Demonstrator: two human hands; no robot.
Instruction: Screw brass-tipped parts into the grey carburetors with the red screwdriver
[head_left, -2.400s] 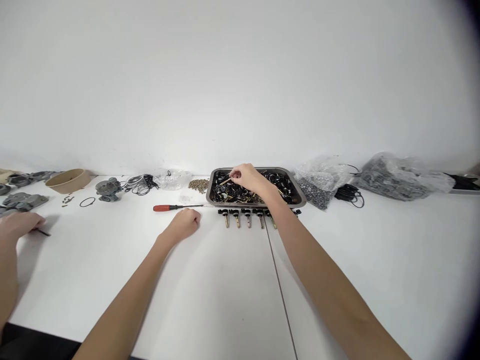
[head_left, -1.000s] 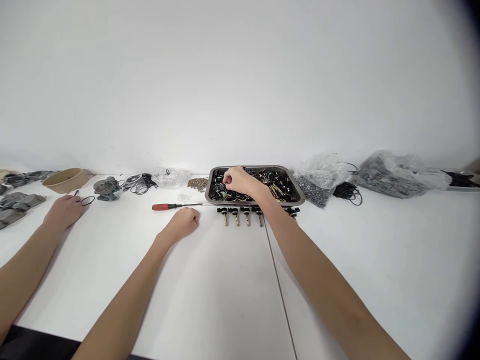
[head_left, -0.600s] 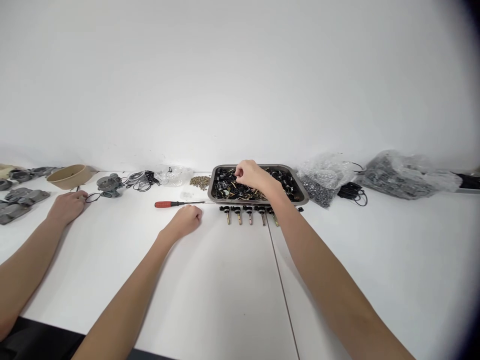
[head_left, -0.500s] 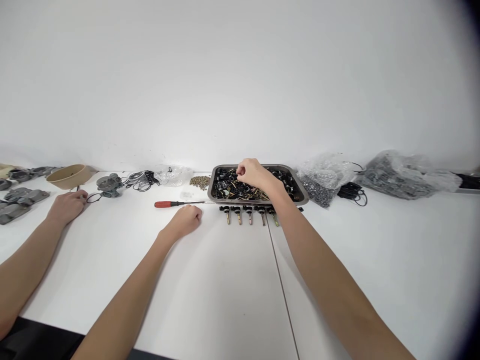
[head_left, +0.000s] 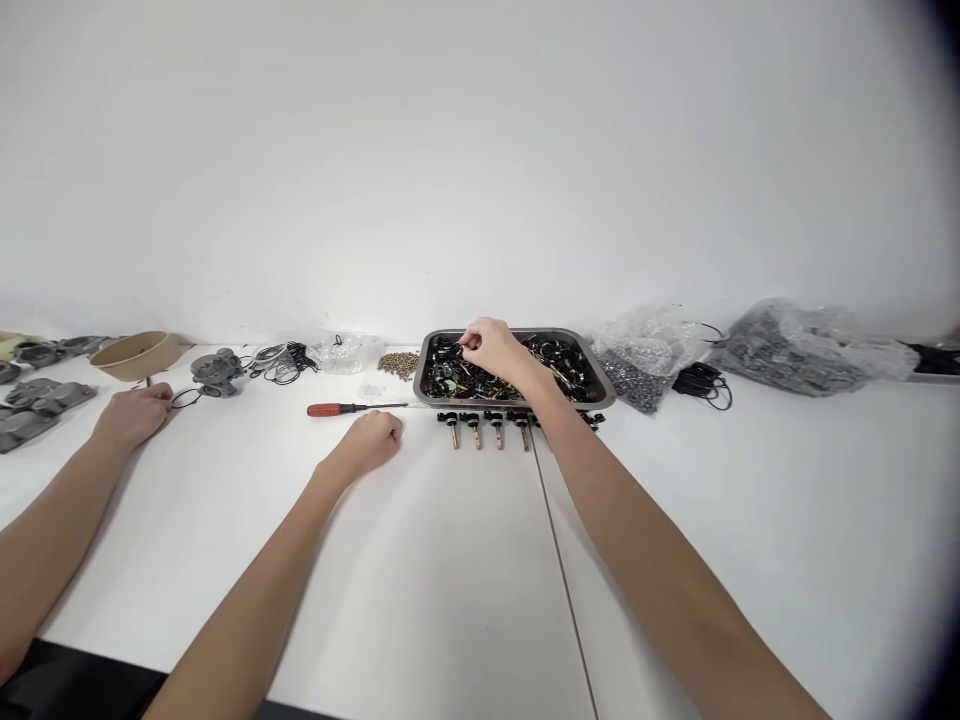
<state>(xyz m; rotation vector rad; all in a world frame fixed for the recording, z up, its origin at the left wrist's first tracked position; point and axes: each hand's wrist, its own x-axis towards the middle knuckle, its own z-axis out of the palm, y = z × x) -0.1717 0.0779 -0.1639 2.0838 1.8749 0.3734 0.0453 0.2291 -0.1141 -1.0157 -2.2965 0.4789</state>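
Head view, nearest first: the left hand [head_left: 369,440] rests on the white surface [head_left: 450,560], curled into a loose fist, whether around anything I cannot tell. Just beyond lie a red-handled screwdriver [head_left: 330,409] and a row of black-capped brass pins [head_left: 487,425] along the metal tray [head_left: 495,405]. Inside the tray, the right hand [head_left: 491,348] has slid a touch leftward, fingertips pinched among the small black parts [head_left: 559,360]. Far left, a co-worker's hand [head_left: 135,412] sits beside a black O-ring [head_left: 184,397].
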